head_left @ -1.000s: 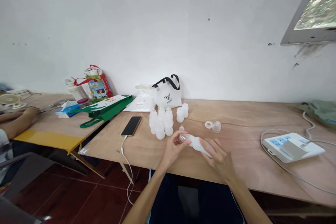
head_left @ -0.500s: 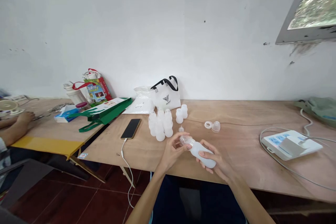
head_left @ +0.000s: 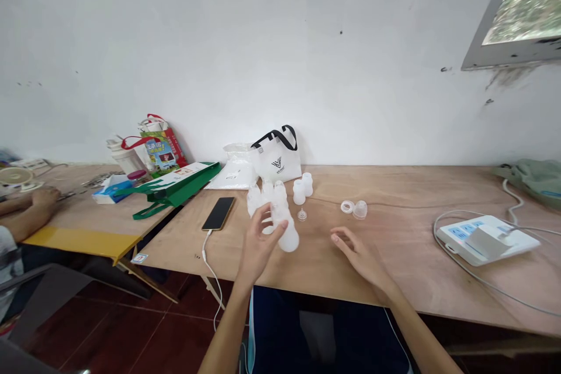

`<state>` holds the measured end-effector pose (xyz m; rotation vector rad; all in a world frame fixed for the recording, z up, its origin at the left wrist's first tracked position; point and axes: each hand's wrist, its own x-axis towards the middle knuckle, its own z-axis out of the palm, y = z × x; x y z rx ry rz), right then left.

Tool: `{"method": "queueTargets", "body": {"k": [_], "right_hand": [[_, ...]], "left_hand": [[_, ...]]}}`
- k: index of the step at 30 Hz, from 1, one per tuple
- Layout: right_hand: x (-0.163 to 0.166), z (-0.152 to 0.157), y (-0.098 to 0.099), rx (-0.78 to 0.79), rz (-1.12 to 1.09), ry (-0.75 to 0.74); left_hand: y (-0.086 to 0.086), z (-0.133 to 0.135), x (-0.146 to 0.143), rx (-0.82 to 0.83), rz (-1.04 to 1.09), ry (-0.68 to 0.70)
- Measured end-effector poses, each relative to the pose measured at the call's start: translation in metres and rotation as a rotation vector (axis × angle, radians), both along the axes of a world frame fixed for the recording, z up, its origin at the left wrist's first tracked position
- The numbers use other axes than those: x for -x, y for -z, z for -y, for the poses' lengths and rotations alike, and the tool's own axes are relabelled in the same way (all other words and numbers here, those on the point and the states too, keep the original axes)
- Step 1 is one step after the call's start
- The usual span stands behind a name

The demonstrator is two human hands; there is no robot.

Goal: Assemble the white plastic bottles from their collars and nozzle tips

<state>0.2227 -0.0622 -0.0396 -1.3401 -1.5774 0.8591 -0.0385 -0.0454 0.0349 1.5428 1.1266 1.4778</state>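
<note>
My left hand (head_left: 258, 242) grips a translucent white plastic bottle (head_left: 286, 232), holding it just above the wooden table (head_left: 394, 245) beside a cluster of similar bottles (head_left: 265, 196). My right hand (head_left: 357, 252) hovers over the table to the right, fingers spread and holding nothing. Two more small bottles (head_left: 302, 188) stand behind the cluster. A tiny clear nipple piece (head_left: 302, 214) and a ring with a clear cap (head_left: 355, 208) lie on the table ahead of my hands.
A phone (head_left: 218, 213) on a white cable lies at the left. A white tote bag (head_left: 277, 158), plastic packets, and a green bag (head_left: 173, 181) sit at the back. A white power strip (head_left: 486, 239) with cables lies right. Another person's arm (head_left: 26, 210) rests on the left table.
My right hand has let go of the bottle and opened. My left hand has carried the bottle left toward the bottle cluster.
</note>
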Motion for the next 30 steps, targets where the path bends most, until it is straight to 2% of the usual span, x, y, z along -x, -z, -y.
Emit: {"method": "queueTargets", "body": {"k": [5,9,14,21,23,25,28,29,30], "right_hand": [[0.0,-0.008,0.012,-0.041,0.108,-0.01],[0.001,-0.01,0.015,-0.078,0.17,-0.01],[0.0,-0.009,0.016,-0.115,0.204,-0.002],[0.0,-0.01,0.018,-0.13,0.23,-0.006],[0.0,-0.01,0.02,-0.139,0.237,-0.008],[0.0,-0.011,0.023,-0.156,0.249,-0.011],[0.0,-0.013,0.029,-0.209,0.275,-0.012],[0.0,-0.013,0.031,-0.235,0.297,-0.01],[0.0,-0.014,0.033,-0.264,0.332,-0.006]], "left_hand": [[-0.004,-0.014,0.041,-0.093,-0.236,-0.285],[0.004,-0.025,0.066,-0.026,-0.404,-0.416],[0.022,-0.04,0.078,0.072,-0.351,-0.319],[0.039,-0.055,0.079,0.063,-0.267,-0.287],[0.037,-0.055,0.08,0.061,-0.275,-0.274],[0.03,-0.05,0.077,0.029,-0.328,-0.329],[0.013,-0.035,0.061,-0.132,-0.352,-0.579],[0.008,-0.029,0.052,-0.218,-0.294,-0.668],[0.004,-0.023,0.043,-0.287,-0.231,-0.699]]}}
